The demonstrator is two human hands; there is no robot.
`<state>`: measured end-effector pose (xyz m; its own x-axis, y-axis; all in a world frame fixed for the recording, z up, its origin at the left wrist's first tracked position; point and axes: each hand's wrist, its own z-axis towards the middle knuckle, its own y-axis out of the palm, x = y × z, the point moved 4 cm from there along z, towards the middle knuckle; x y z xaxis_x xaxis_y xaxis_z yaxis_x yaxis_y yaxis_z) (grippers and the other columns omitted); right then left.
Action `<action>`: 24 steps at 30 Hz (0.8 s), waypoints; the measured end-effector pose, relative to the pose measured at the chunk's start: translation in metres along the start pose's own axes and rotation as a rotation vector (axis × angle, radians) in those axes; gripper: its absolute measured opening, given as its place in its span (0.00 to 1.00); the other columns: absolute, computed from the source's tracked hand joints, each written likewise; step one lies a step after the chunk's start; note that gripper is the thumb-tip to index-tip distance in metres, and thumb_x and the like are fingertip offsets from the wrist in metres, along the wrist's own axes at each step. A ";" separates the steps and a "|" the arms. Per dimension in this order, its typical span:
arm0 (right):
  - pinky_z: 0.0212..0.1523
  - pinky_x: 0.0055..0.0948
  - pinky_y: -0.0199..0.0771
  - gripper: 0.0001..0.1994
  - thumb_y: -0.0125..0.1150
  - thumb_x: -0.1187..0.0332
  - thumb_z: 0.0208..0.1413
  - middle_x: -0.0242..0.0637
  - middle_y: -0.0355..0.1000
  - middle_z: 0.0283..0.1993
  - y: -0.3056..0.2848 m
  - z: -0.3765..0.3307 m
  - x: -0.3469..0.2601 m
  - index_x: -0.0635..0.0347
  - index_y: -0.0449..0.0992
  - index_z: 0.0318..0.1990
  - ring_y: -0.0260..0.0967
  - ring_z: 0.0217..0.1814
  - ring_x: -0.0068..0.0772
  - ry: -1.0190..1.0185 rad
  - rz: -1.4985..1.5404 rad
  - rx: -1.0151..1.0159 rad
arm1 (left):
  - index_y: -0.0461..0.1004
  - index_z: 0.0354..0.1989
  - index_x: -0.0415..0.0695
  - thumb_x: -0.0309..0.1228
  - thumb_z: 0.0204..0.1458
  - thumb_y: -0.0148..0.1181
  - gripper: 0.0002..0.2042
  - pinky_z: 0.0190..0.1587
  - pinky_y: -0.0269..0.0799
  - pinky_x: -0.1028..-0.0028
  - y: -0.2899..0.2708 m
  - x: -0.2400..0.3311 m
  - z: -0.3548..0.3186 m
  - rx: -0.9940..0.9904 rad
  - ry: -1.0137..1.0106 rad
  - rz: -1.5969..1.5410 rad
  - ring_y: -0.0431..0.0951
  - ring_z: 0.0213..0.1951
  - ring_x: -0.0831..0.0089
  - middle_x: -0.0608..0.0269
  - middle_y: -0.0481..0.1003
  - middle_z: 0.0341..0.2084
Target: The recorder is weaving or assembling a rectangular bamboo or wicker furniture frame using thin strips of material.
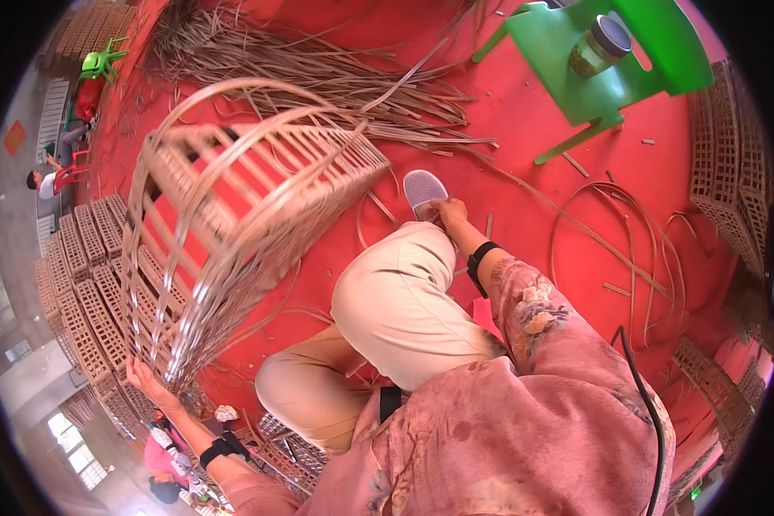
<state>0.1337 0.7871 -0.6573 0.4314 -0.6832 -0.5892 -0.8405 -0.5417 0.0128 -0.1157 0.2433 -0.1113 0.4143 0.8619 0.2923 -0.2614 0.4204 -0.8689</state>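
A large half-woven wicker basket [271,232] of brown strips stands tilted at the left, with long strips arching over its open frame. At its lower left, my left hand [149,384] has its fingers on the gathered strips of the basket's edge. My right hand [450,211] reaches down past my bent knee to my grey shoe [423,191]. Its fingers are curled at the shoe's ankle opening, and what they hold, if anything, is hidden.
Long loose strips [344,77] lie heaped on the red floor [516,116] ahead. A green plastic chair [559,56] holds a lidded jar [600,47]. Stacked woven baskets [86,301] stand at left, more stacked baskets [727,163] at right. Curled strips [632,249] lie nearby; people sit further off.
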 end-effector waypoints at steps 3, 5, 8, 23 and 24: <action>0.27 0.33 0.76 0.14 0.61 0.59 0.60 0.42 0.77 0.28 -0.001 -0.006 -0.003 0.64 0.77 0.35 0.75 0.27 0.37 0.073 0.188 -0.079 | 0.67 0.59 0.30 0.35 0.68 0.42 0.20 0.70 0.48 0.61 -0.041 -0.064 0.003 -0.049 0.069 0.068 0.58 0.66 0.56 0.46 0.60 0.63; 0.26 0.33 0.76 0.16 0.57 0.57 0.63 0.41 0.76 0.28 -0.019 -0.008 -0.007 0.63 0.76 0.35 0.75 0.27 0.38 0.115 0.280 -0.091 | 0.67 0.60 0.30 0.33 0.67 0.41 0.21 0.69 0.50 0.64 -0.037 -0.070 0.007 -0.021 -0.087 -0.047 0.62 0.65 0.59 0.48 0.64 0.61; 0.34 0.38 0.79 0.21 0.45 0.55 0.70 0.44 0.77 0.31 -0.082 0.011 -0.017 0.65 0.75 0.36 0.76 0.31 0.40 0.021 0.664 0.002 | 0.68 0.58 0.28 0.33 0.67 0.41 0.21 0.68 0.51 0.65 -0.034 -0.065 0.009 -0.055 -0.160 -0.161 0.63 0.64 0.61 0.50 0.65 0.60; 0.35 0.37 0.82 0.10 0.60 0.65 0.57 0.43 0.77 0.31 -0.665 -0.222 -0.183 0.64 0.76 0.29 0.76 0.31 0.39 -0.149 -0.182 1.412 | 0.64 0.64 0.37 0.42 0.66 0.44 0.25 0.62 0.63 0.64 -0.072 -0.120 -0.052 0.131 -0.524 -0.477 0.69 0.58 0.63 0.57 0.68 0.57; 0.40 0.38 0.82 0.09 0.65 0.65 0.55 0.43 0.79 0.36 -0.670 -0.284 -0.200 0.63 0.79 0.32 0.78 0.36 0.40 0.057 -0.641 1.564 | 0.65 0.64 0.37 0.42 0.66 0.45 0.25 0.62 0.62 0.64 -0.074 -0.113 -0.045 0.137 -0.502 -0.451 0.68 0.58 0.63 0.57 0.68 0.57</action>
<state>0.7034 1.1475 -0.3189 0.7881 -0.5961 -0.1536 -0.0190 0.2258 -0.9740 -0.1041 0.1022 -0.0984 0.0628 0.6077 0.7917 -0.2797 0.7722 -0.5706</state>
